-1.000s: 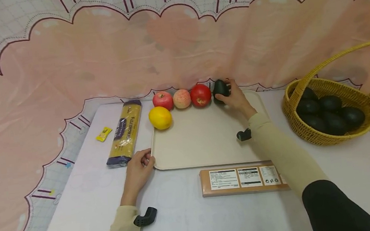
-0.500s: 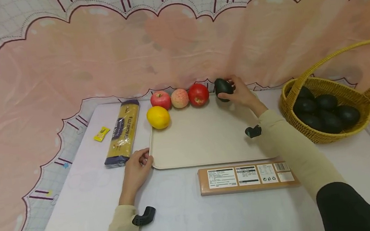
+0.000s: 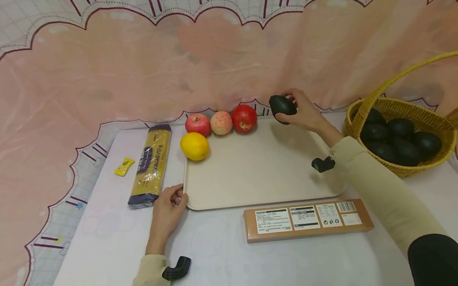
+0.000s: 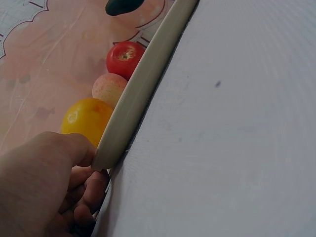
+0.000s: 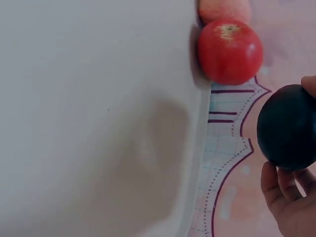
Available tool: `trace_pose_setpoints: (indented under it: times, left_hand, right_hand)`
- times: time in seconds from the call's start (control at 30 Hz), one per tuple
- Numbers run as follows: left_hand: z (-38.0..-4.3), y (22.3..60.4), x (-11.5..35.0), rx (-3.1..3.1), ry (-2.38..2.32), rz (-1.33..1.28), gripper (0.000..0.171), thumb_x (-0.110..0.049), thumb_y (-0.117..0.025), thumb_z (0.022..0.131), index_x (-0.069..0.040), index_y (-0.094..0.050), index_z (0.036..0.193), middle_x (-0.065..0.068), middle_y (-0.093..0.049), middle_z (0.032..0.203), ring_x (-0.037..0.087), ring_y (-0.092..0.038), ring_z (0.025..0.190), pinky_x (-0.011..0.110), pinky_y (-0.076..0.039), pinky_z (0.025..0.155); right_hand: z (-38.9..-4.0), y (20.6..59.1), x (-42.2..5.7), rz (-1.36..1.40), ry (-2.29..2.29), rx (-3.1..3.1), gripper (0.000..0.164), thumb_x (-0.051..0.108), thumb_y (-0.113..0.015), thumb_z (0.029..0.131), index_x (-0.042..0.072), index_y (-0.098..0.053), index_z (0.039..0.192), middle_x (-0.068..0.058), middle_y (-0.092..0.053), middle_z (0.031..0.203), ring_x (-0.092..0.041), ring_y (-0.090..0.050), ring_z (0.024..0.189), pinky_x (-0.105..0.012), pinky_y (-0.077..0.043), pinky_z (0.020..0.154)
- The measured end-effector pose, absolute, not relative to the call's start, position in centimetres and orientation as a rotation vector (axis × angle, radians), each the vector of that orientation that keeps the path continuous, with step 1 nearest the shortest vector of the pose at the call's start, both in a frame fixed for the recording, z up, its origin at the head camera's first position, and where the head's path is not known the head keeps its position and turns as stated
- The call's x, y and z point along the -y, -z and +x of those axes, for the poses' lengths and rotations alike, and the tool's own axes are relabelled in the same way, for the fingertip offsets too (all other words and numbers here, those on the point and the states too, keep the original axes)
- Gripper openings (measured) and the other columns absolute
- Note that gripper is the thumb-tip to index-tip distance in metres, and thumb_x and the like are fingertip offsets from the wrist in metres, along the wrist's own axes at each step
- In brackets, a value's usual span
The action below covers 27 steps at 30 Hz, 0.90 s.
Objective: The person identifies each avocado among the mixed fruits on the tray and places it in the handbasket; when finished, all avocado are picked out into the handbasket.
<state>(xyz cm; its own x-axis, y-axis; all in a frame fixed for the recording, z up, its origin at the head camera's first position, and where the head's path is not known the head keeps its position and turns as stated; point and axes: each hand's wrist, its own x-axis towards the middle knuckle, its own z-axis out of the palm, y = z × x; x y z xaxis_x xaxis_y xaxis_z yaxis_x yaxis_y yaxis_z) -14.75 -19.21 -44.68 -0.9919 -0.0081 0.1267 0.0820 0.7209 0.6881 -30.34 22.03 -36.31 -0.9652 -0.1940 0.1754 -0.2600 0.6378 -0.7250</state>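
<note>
My right hand [image 3: 307,112] grips a dark green avocado [image 3: 282,107] between thumb and fingers, over the back right of a cream tray [image 3: 257,172]. In the right wrist view the avocado [image 5: 286,128] appears beyond the tray's back rim, with fingers curled against its underside. My left hand [image 3: 170,210] pinches the tray's front left corner. The left wrist view has the left thumb against the tray's rim [image 4: 140,91] and the other fingers curled below. Along the tray's back left stand a red apple [image 3: 198,125], a peach [image 3: 221,123], a red pomegranate [image 3: 245,118] and a lemon [image 3: 195,146].
A wicker basket [image 3: 357,148] with a tall handle holds several avocados [image 3: 401,127] at the right. Left of the tray lies a spaghetti packet [image 3: 151,165], with a small yellow sachet [image 3: 124,166] beside it. A long brown box [image 3: 308,221] lies in front of the tray.
My right hand has moved the avocado rightward, away from the pomegranate, and the avocado has tipped from upright to slanted. My left hand has stayed at the tray's corner.
</note>
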Motion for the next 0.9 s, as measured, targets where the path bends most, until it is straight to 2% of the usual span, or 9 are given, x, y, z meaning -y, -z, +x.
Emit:
trace_pose_setpoints:
  times: [0.23,0.9]
  left_hand:
    - [-14.9,44.9,19.2,2.766,1.134,-0.087,0.031,-0.017,-0.059,0.089,-0.004,-0.064,0.116,0.004,-0.059,0.085,0.012,-0.048,0.07,0.023,-0.039,0.066]
    - [-14.6,44.5,19.3,2.796,1.137,-0.06,0.032,-0.018,-0.059,0.089,-0.004,-0.064,0.118,0.004,-0.058,0.086,0.013,-0.049,0.072,0.024,-0.039,0.066]
  right_hand:
    - [-28.7,35.6,-22.5,0.385,-1.171,2.855,0.065,0.027,-0.07,0.082,0.013,-0.039,0.138,-0.018,-0.039,0.135,-0.034,-0.041,0.117,-0.054,-0.04,0.097]
    - [-24.6,35.2,-23.8,0.49,-1.128,2.774,0.065,0.018,-0.07,0.08,0.007,-0.042,0.137,-0.018,-0.042,0.134,-0.032,-0.043,0.117,-0.053,-0.039,0.095]
